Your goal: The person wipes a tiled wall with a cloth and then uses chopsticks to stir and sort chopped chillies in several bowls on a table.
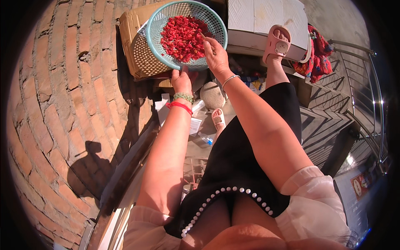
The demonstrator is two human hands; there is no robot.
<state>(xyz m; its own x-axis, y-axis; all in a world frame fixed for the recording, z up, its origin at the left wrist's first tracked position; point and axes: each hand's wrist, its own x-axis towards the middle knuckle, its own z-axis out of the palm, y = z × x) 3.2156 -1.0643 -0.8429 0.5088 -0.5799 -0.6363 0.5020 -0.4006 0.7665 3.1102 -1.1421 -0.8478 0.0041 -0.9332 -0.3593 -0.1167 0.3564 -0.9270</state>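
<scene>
Short sheer sleeves, pale pink-white, gathered at the upper arms, bare forearms below. Left hand (181, 81): two bands at the wrist, a green beaded bracelet (183, 97) above a red cord or bangle (180, 105). Right hand (216, 55): one thin silver-coloured bangle (229, 79) at the wrist. Black dress or skirt (246, 158) over the thighs, its hem edged with a row of round white pearl-like beads (225, 191). Pink open-toed slide sandals on both feet, the right sandal (277, 43) with a broad strap and a round emblem, the left sandal (218, 118) lower down.
</scene>
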